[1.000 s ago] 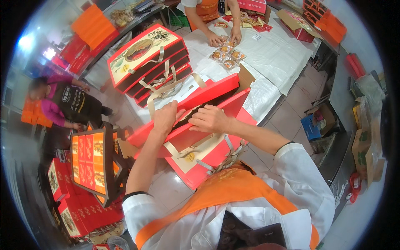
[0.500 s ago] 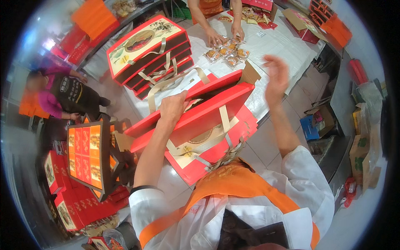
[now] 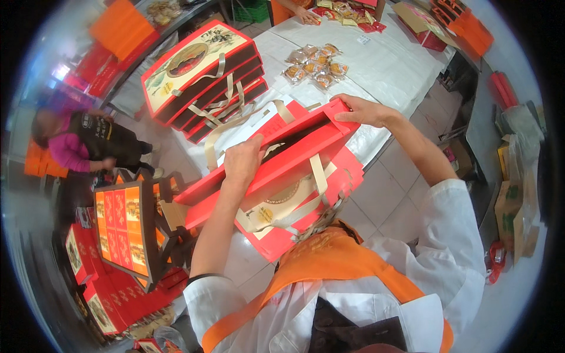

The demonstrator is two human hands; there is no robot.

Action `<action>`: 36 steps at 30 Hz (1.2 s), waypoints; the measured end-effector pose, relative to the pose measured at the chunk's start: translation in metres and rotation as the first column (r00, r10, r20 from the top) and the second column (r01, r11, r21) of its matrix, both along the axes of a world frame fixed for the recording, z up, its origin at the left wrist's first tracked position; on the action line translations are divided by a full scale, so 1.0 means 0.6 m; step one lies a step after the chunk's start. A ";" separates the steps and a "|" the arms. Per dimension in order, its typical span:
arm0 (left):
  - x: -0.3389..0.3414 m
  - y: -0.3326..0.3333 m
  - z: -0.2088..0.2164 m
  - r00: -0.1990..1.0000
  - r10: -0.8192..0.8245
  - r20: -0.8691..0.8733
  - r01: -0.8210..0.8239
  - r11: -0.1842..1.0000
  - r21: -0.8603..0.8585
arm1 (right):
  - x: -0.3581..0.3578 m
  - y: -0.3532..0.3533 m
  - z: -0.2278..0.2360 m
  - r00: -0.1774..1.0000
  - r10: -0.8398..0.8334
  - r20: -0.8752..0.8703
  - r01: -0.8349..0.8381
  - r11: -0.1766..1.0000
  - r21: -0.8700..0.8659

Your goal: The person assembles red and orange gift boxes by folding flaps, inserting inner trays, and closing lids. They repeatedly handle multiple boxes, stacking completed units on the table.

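A red cardboard gift box (image 3: 282, 170) stands on edge in front of me, its long side slightly parted over a dark inside. My left hand (image 3: 242, 160) is closed over its upper edge near the middle. At the box's right end, my right hand (image 3: 364, 112) grips the corner, fingers at the end panel. A brown end flap (image 3: 173, 215) sticks out on the left. Beige ribbon handles (image 3: 318, 173) hang on the side facing me. Close against my apron are more flat red boxes or bags (image 3: 276, 238) with ribbons, partly hidden.
Stacked gift boxes (image 3: 203, 76) stand at the table's far left. Small wrapped pastries (image 3: 315, 66) lie on the white-covered table (image 3: 388, 70); another person's hand (image 3: 307, 16) is beyond. On the left are a person in a dark apron (image 3: 100, 138) and orange-red trays (image 3: 122, 226).
My right hand has come down from the air onto the box's right end, where the brown flap no longer sticks out. The other person's hands have drawn back from the pastries.
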State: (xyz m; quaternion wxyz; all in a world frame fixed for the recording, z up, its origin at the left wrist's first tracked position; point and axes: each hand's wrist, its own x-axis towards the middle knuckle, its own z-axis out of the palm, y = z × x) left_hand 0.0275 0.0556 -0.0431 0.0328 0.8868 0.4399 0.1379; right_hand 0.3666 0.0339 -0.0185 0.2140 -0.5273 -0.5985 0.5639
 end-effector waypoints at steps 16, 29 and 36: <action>0.001 -0.022 0.001 0.998 0.005 0.055 -0.004 1.000 -0.016 | -0.020 0.030 -0.026 0.842 -0.190 0.505 0.117 0.978 0.173; 0.001 -0.037 0.004 0.999 -0.019 0.027 0.019 1.000 0.000 | -0.019 0.019 -0.025 0.812 -0.154 0.563 0.070 0.983 0.169; 0.009 -0.042 0.008 1.000 -0.005 0.003 0.005 1.000 0.006 | -0.044 0.011 -0.034 0.647 -0.347 0.679 0.101 0.921 0.375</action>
